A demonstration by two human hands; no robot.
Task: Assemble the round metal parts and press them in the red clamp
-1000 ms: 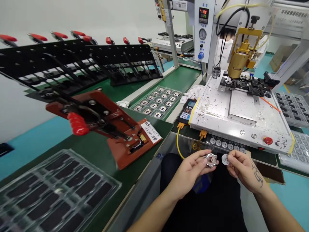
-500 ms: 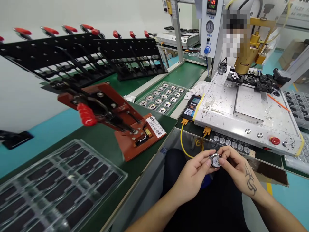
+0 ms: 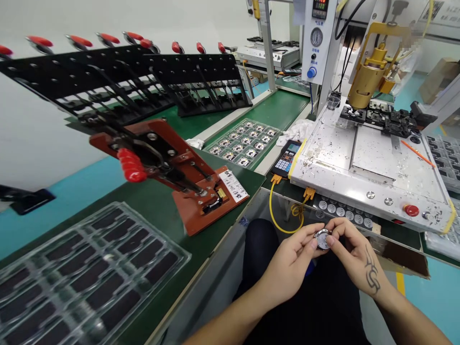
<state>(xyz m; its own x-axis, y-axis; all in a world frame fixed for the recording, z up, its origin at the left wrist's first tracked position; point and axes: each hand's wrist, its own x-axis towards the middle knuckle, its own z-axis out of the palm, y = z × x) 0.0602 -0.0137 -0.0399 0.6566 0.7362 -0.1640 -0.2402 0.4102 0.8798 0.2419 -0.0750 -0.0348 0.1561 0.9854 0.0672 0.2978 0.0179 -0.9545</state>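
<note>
Between my fingertips, above my lap, is a small round metal-rimmed part (image 3: 323, 239) with a printed white label on the face turned up to me. My left hand (image 3: 292, 261) pinches its left edge between thumb and fingers. On the other side, my right hand (image 3: 354, 249) grips the rim, its thumb pressed on the label. The part's underside is hidden by my fingers. Just beyond my hands, a sheet of round white labels (image 3: 339, 212) lies under the front of the white bench machine (image 3: 373, 165).
A red-brown clamp fixture (image 3: 201, 211) with a red handle stands left. In front of it lies a clear tray (image 3: 183, 256) with dark inserts. Farther back are a tray of round parts (image 3: 239, 143), black clamp racks (image 3: 212, 81), a keypad controller (image 3: 286, 159) and a yellow cable (image 3: 272, 203).
The camera view has shifted slightly. Both hands keep hold of the round part, whose labelled face now shows a little more. A person behind the machine has moved mostly out of sight.
</note>
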